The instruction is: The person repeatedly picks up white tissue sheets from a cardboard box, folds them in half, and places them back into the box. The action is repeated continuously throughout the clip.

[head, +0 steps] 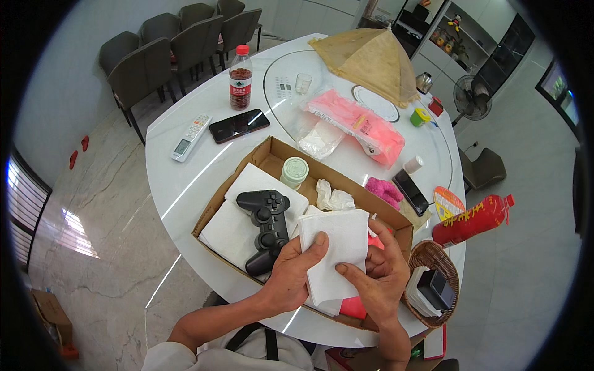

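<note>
My left hand (297, 273) and my right hand (378, 269) hold a folded stack of white paper napkins (338, 246) between them, thumbs on top, above a shallow cardboard box (218, 195). In the box, a black game controller (271, 227) lies on more white paper (227, 232), left of my left hand. Behind it stand a pale green round container (294, 171) and a crumpled white tissue (334, 197). Something pink-red (353, 307) shows under the napkins at the box's near right end.
Around the box are a remote control (191, 138), phones (239, 125), a bottle of dried red pieces (240, 79), a pink pack (357, 125), a red bottle (473, 220) lying over, and a wicker basket (452, 278). A mesh food cover (371, 60) stands at the far side.
</note>
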Available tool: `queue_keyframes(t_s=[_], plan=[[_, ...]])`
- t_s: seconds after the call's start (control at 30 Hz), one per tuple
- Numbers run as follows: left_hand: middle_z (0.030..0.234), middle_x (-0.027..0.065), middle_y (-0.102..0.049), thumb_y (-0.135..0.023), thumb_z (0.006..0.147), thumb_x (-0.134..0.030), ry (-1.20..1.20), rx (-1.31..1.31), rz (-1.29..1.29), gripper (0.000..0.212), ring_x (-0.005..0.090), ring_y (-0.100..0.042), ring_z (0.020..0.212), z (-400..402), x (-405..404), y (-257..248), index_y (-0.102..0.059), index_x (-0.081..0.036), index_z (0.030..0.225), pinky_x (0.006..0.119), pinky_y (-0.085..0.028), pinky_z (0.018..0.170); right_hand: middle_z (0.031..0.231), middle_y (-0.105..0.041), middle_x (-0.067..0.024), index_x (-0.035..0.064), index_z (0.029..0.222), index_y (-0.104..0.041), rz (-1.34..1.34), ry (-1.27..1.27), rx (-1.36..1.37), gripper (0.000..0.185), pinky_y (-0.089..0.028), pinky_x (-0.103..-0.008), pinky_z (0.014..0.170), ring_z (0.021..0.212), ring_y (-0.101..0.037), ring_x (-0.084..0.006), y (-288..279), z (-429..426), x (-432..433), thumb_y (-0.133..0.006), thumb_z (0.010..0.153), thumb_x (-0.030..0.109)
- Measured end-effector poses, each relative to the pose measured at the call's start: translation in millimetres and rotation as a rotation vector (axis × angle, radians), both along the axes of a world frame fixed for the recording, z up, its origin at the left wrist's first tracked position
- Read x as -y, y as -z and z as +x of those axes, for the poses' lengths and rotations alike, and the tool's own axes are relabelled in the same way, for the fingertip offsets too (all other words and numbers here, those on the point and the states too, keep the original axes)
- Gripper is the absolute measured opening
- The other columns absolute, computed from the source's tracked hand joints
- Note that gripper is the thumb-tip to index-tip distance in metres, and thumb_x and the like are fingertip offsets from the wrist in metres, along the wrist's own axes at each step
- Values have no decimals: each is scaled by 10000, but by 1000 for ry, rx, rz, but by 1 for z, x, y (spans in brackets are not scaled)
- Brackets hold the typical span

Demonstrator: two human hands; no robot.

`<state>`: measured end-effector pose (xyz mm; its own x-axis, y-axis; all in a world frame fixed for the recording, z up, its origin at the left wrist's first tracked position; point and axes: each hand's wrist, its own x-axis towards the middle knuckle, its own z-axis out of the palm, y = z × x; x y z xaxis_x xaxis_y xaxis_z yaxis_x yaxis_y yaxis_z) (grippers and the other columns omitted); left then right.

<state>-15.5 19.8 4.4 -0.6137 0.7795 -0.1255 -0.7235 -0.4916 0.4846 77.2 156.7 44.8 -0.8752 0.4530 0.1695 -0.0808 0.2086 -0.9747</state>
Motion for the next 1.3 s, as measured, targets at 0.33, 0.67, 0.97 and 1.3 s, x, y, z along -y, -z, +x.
queue_keyframes(t_s=[0.33,0.67,0.97,1.3], plan=[[1315,97,-654,-545,1137,-304,43,25,69,450,189,-673,1178,0,2,4,-492,-28,1488,387,-577,1006,1019,-793,-182,-26,1551,-419,58,31,-27,799,-632,-301,779,927,-781,-198,3,4,0,-803,855,-103],[1272,92,-689,-614,1105,-260,-34,-75,-21,390,186,-699,1130,0,-5,-2,-572,-27,1415,379,-599,937,981,-781,-124,13,1566,-423,111,-8,45,796,-596,-263,728,881,-747,-128,-2,5,-1,-807,873,-67],[1286,106,-701,-602,1110,-308,-119,-107,-72,413,202,-714,1108,0,-6,-5,-592,-13,1400,381,-596,939,812,-745,-82,18,1516,-515,321,-16,6,711,-522,-260,598,681,-672,-78,-8,7,-5,-816,874,-33],[1529,254,-538,-531,1121,-329,-255,-316,-29,628,386,-534,1438,-16,-2,-27,-341,39,1593,528,-461,1183,897,-749,-128,51,1400,-639,594,20,53,596,-555,-342,616,666,-709,-221,-3,12,-30,-846,841,31]])
